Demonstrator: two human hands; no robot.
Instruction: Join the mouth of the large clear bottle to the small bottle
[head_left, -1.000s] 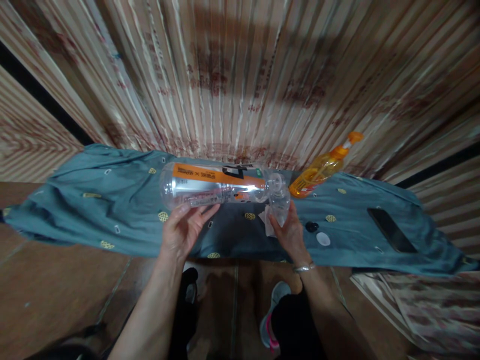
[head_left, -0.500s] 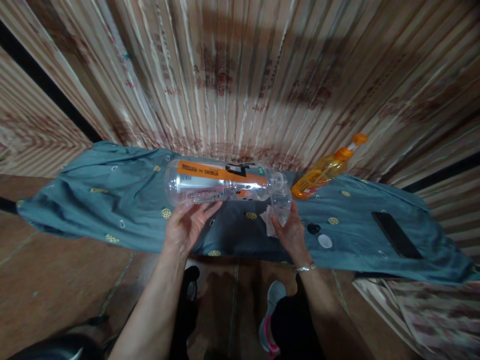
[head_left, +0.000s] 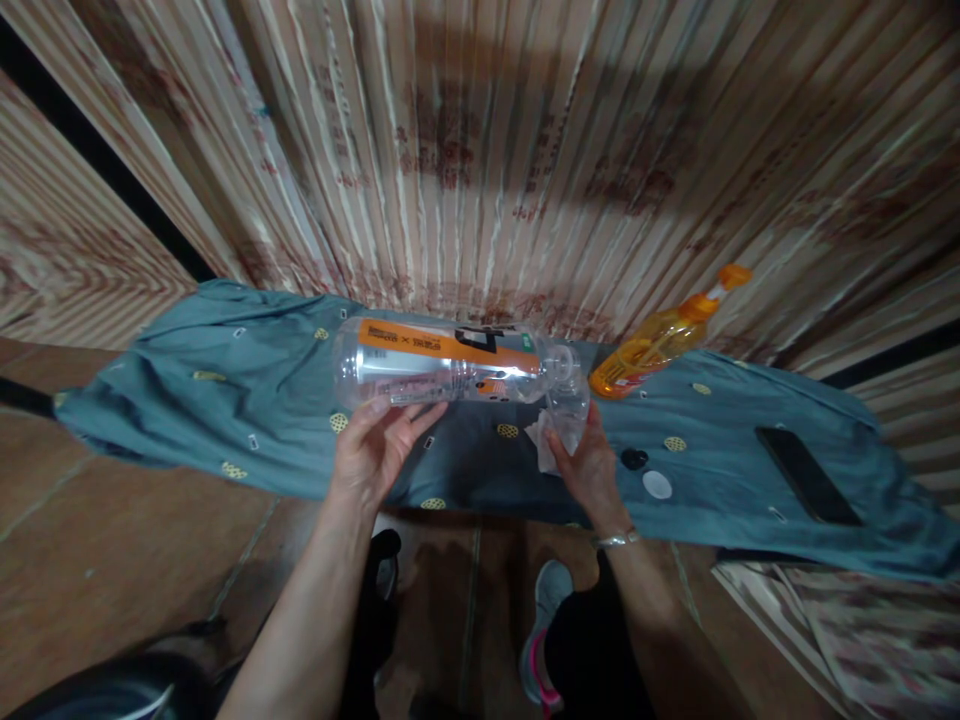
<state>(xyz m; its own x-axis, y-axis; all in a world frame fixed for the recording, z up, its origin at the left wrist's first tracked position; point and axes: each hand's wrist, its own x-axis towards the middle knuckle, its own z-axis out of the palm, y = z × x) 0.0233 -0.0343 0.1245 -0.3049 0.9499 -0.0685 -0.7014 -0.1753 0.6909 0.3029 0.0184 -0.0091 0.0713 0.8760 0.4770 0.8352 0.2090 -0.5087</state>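
A large clear plastic bottle (head_left: 450, 365) with an orange and silver label lies on its side, its neck toward the right. My left hand (head_left: 377, 448) holds it from below near its base, the thumb and fingers along its lower side. In my right hand (head_left: 590, 462) is a small clear container (head_left: 570, 400), its top up against the large bottle's mouth. Its exact shape is hard to make out. White tissue (head_left: 550, 450) shows beside the right thumb; whether that hand also holds the tissue I cannot tell.
A pump bottle (head_left: 652, 347) of orange liquid leans behind my right hand. On the green patterned cloth (head_left: 285, 420) are a black cap (head_left: 634, 459), a white disc (head_left: 657, 485) and a dark phone (head_left: 808, 475). A striped curtain (head_left: 480, 170) hangs behind.
The whole view has shifted slightly, so everything on the cloth appears a little further right. Both hands keep the same holds, with the two clear containers still mouth to mouth.
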